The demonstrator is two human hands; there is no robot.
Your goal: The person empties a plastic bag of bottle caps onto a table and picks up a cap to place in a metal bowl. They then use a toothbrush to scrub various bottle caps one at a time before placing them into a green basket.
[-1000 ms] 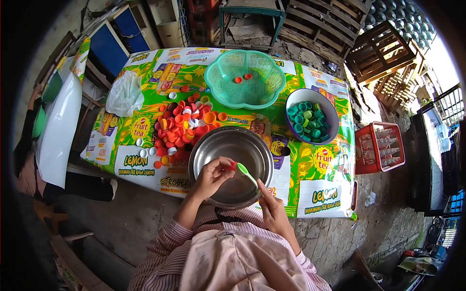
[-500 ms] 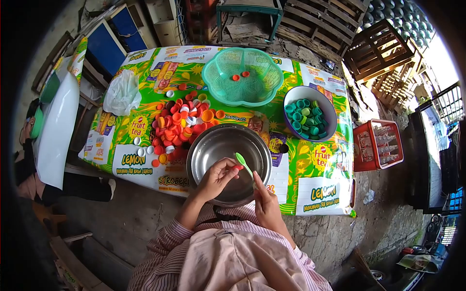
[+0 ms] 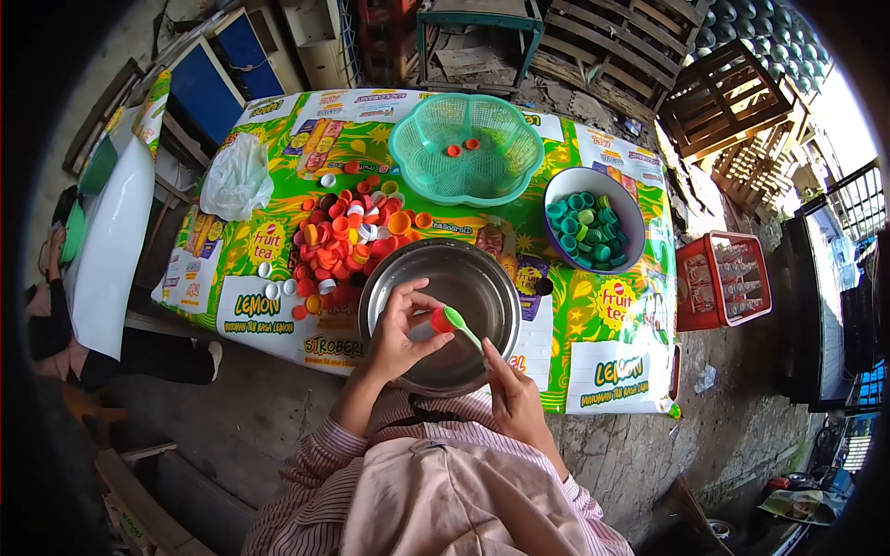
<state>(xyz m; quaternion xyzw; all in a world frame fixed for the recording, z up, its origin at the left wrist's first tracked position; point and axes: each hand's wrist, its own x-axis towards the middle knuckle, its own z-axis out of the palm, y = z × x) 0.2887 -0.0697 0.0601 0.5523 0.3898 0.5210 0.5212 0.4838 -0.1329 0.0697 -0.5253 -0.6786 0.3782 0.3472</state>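
My right hand (image 3: pixel 510 389) is closed around the handle of a green brush (image 3: pixel 468 334) over the steel bowl (image 3: pixel 371 287). The brush's head is against a red cap (image 3: pixel 441 322). My left hand (image 3: pixel 400 335) has its fingers apart beside this cap, thumb below and fingers above; whether it grips the cap is unclear. A heap of red, orange and white caps (image 3: pixel 338 243) lies left of the bowl. Two red caps (image 3: pixel 463 148) sit in the green basket (image 3: pixel 413 153). To the right, a white bowl (image 3: pixel 559 183) holds green caps (image 3: pixel 586 227).
A crumpled plastic bag (image 3: pixel 236 178) lies at the table's left. Beyond the right edge stands a red crate (image 3: pixel 693 283) with bottles. Wooden pallets (image 3: pixel 612 42) are behind the table. Part of another person, a leg (image 3: pixel 171 363), shows at the left.
My left hand's fingers have spread from a pinch, and the red cap now shows clearly at the brush's head. The brush head has shifted slightly down and left.
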